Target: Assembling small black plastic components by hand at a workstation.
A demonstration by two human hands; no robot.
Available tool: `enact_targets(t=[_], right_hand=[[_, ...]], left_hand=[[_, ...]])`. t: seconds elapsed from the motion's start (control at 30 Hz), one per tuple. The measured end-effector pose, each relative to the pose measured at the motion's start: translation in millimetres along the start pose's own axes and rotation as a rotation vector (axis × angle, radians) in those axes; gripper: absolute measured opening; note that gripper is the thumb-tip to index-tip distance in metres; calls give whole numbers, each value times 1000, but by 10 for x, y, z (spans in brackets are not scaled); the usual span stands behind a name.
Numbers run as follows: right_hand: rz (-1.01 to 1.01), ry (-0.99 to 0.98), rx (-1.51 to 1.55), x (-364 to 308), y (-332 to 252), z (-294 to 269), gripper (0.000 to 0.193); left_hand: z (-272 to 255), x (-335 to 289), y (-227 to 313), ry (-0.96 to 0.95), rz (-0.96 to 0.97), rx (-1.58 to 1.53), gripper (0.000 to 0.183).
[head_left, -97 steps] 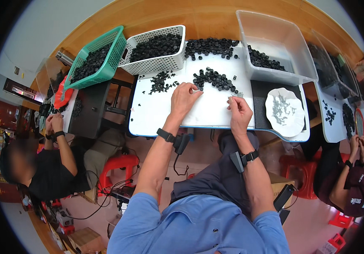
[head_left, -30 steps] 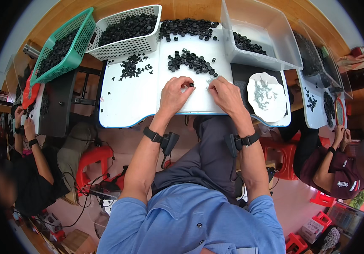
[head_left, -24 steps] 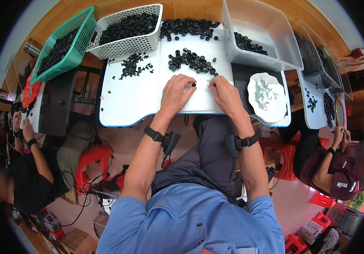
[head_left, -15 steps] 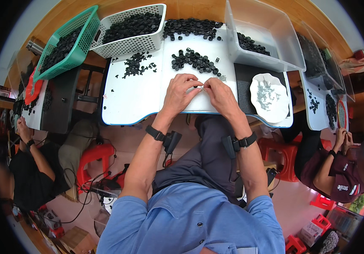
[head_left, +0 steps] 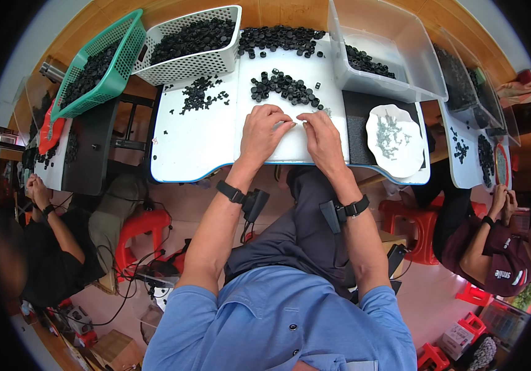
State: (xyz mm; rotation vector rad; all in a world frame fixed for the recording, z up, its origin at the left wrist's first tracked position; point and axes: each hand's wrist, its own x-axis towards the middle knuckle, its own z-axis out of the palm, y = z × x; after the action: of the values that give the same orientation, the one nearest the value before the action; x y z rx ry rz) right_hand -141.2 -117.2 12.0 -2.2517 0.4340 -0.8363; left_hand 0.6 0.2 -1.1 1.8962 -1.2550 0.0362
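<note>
My left hand [head_left: 264, 135] is over the white tabletop [head_left: 197, 151], thumb and fingers drawn together around something too small to make out. Just to its right, my right hand [head_left: 323, 137] has thumb and forefinger pinched together; whatever they hold is too tiny to name. A narrow gap separates the two hands. Beyond them lies a loose heap of small round black caps [head_left: 285, 88], a few small clear bits [head_left: 327, 112] near its right end. Smaller black pieces [head_left: 199, 96] are scattered to the left. On the right, a white scalloped dish [head_left: 377, 151] holds small translucent pieces [head_left: 392, 135].
Along the back stand a green basket [head_left: 101, 102], a white basket [head_left: 185, 71] and a clear plastic bin [head_left: 395, 86], each with black parts. Between them spreads another pile of black caps [head_left: 278, 42]. A dark mat [head_left: 357, 117] lies under the dish. Other people sit left and right.
My hands have drawn apart; their fingertips were together before, and now a small gap shows between them.
</note>
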Motion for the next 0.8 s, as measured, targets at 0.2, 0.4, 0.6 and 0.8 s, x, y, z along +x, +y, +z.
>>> enact_targets(t=[0.2, 0.4, 0.6, 0.8], right_hand=[[164, 73, 123, -43, 61, 86, 15], [305, 110, 252, -63, 130, 125, 16], [428, 111, 460, 28, 63, 211, 15], [403, 209, 372, 44, 119, 268, 12]], left_hand=[[-19, -34, -26, 54, 60, -18, 31], [-72, -52, -107, -33, -12, -62, 25], [-49, -65, -124, 21, 12, -119, 21], [-43, -14, 33, 2, 81, -29, 22]])
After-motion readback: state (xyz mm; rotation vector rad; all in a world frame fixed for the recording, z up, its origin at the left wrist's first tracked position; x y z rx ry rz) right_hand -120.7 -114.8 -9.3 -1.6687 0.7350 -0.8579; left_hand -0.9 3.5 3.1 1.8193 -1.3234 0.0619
